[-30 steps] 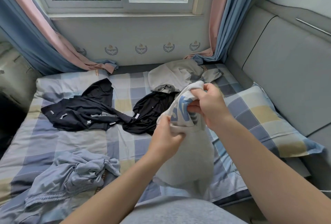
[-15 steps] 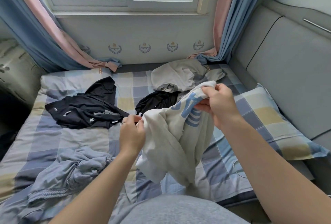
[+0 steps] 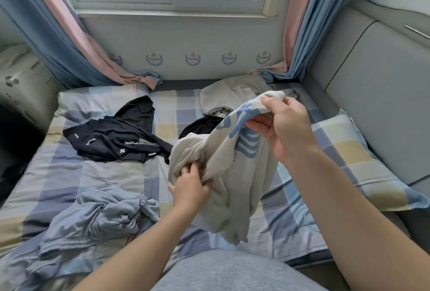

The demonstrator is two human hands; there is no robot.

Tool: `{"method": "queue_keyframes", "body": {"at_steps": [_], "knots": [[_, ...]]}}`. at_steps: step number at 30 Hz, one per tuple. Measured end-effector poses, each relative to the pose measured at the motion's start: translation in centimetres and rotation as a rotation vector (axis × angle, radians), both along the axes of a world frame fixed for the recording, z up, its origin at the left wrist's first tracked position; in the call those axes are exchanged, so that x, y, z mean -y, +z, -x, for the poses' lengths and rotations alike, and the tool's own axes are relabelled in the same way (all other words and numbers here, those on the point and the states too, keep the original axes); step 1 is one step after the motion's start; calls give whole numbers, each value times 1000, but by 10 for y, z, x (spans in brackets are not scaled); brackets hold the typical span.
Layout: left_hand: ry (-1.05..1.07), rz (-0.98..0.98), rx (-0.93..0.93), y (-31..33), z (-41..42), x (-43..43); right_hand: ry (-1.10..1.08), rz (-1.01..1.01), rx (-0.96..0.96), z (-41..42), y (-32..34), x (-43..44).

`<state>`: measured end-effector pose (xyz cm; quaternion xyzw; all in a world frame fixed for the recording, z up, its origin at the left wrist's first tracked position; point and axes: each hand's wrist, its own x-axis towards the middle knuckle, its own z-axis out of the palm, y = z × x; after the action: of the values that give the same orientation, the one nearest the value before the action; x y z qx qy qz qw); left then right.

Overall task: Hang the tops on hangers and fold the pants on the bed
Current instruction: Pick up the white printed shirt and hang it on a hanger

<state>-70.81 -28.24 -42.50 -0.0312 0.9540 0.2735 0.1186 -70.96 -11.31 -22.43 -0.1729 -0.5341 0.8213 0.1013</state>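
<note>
A light grey garment [image 3: 232,188] with blue lettering hangs bunched above the checked bed [image 3: 97,174]. My right hand [image 3: 283,128] pinches its upper edge at the top right. Lower down, my left hand [image 3: 190,186] grips a fold of the same cloth. Black clothes [image 3: 116,141] lie spread on the bed's left middle. A second black piece [image 3: 200,125] shows behind the held garment. A grey garment [image 3: 232,95] lies crumpled near the far edge. A crumpled blue-grey garment [image 3: 100,218] sits at the near left. No hangers are in view.
A checked pillow [image 3: 363,162] lies at the right against a grey padded headboard [image 3: 381,76]. Blue and pink curtains [image 3: 69,41] hang at both sides of the window, their ends resting on the bed's far edge. A dark gap borders the bed on the left.
My hands have drawn apart along the light grey garment. The left hand dropped lower and took a new fold; the right hand lifted its edge higher, showing more blue lettering.
</note>
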Motion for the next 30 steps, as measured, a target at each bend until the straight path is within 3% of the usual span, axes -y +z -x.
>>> {"method": "queue_keyframes", "body": {"at_steps": [4, 6, 10, 13, 16, 18, 24, 28, 30], "knots": [[-14, 98, 118, -14, 6, 3, -16, 75, -12, 2, -7, -6], [21, 53, 66, -13, 9, 4, -45, 113, -17, 4, -12, -10], [195, -269, -172, -3, 17, 21, -177, 197, 20, 13, -29, -30], [319, -497, -326, 16, 31, 33, -274, 199, 159, 16, -53, -48], [265, -702, -463, 46, 42, 33, -298, 153, 285, 13, -81, -59], [149, -740, -487, 63, 46, 31, -264, 76, 288, 9, -94, -60], [-203, -585, -322, 86, 28, 23, 216, -387, 139, -1, -111, -28], [-285, -414, -383, 106, 28, 29, 794, -575, 142, -9, -123, 0], [-308, -381, -405, 115, 28, 31, 909, -637, 188, -10, -132, 10]]}}
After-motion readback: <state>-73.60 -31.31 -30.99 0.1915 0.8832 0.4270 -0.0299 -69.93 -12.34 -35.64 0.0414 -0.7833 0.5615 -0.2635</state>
